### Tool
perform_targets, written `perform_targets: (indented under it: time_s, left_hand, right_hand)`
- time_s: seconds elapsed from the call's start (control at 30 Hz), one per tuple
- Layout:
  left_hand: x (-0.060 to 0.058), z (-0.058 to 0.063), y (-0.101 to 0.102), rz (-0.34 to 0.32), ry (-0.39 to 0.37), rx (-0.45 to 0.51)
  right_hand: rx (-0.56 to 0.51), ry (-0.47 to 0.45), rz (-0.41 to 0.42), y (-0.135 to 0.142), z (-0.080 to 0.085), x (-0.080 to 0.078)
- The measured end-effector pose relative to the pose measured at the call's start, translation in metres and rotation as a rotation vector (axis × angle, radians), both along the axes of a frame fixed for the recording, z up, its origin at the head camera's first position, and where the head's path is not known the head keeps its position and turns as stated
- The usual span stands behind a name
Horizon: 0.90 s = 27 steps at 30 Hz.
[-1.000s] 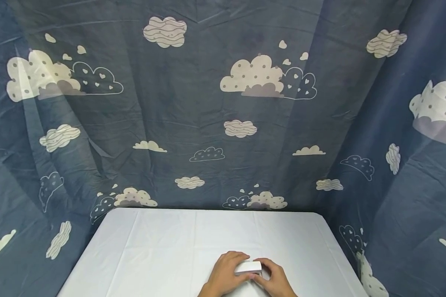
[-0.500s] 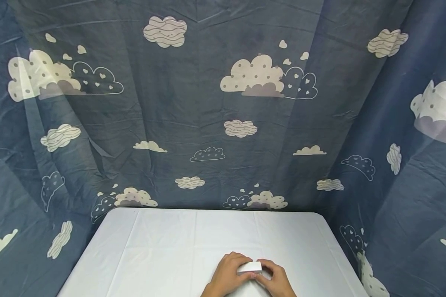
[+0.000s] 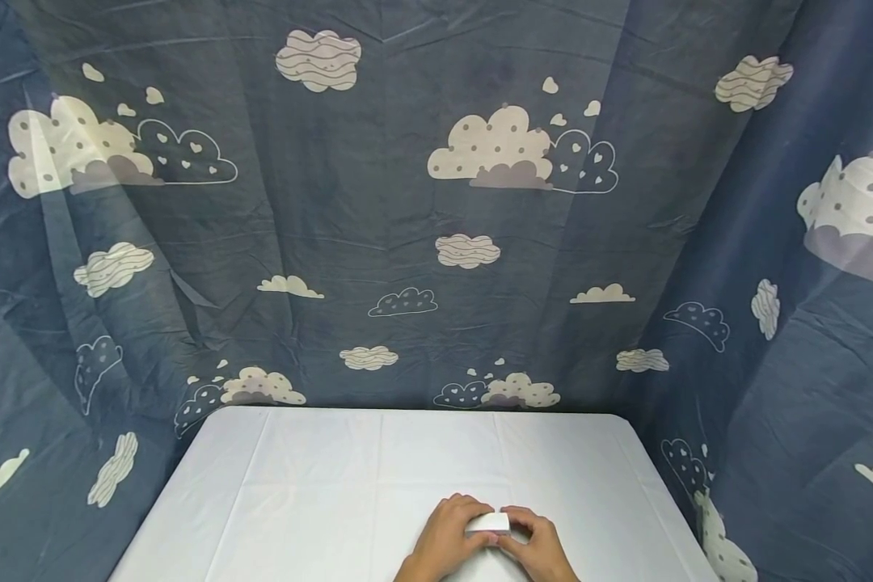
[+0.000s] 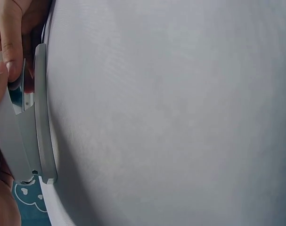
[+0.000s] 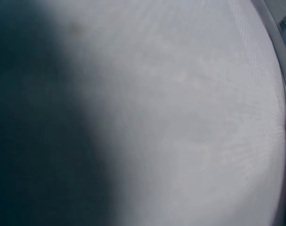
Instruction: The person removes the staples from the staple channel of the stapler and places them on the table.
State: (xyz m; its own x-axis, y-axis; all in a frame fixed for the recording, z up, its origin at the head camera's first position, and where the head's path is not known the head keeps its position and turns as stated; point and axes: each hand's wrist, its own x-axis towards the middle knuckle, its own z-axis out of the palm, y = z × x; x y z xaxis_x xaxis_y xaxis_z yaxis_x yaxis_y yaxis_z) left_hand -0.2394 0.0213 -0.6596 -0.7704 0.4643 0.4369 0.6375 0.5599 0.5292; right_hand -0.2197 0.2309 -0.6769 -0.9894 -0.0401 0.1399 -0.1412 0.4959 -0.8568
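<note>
A white-and-grey stapler (image 3: 488,523) is held between both hands close over the near part of the white table (image 3: 320,493). My left hand (image 3: 445,537) grips its left side, with the fingers over the far side and the thumb at the near side. At the other end, my right hand (image 3: 537,543) curls its fingers and thumb round it, the two thumbs close together. In the left wrist view the stapler (image 4: 21,136) shows its long base, upper arm and a metal strip between them, with fingertips right at that gap. Only a sliver of the stapler (image 5: 285,52) shows in the right wrist view.
A dark blue curtain (image 3: 378,202) with pale cloud prints hangs behind the table and along both sides. The white cloth on the table has straight fold creases. A dark blurred area fills the left of the right wrist view.
My left hand has shifted slightly right along the stapler, covering more of it, and my thumbs have come closer together. Over the last half second the hands have hardly moved.
</note>
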Motion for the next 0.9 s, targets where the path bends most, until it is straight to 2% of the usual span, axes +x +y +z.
perform_targets:
  time_s: [0.2,0.33,0.5,0.77,0.9]
  left_hand:
    - [0.002,0.002,-0.001,0.005,-0.051,0.019]
    - [0.002,0.004,-0.002,0.001,-0.055,0.051]
    - [0.003,0.010,-0.003,-0.001,-0.044,0.075]
    - [0.006,0.023,-0.010,0.000,0.032,0.083]
    - [0.006,0.028,-0.015,-0.002,0.028,0.101]
  right_hand:
    - [-0.019,-0.006,0.030,-0.001,-0.002,-0.001]
    - [-0.026,0.013,0.035,-0.001,-0.003,-0.001]
    - [-0.010,0.054,0.029,0.000,-0.004,0.000]
    - [0.021,0.037,0.018,0.000,-0.004,0.001]
    - [0.040,0.062,0.016,0.000,-0.002,0.001]
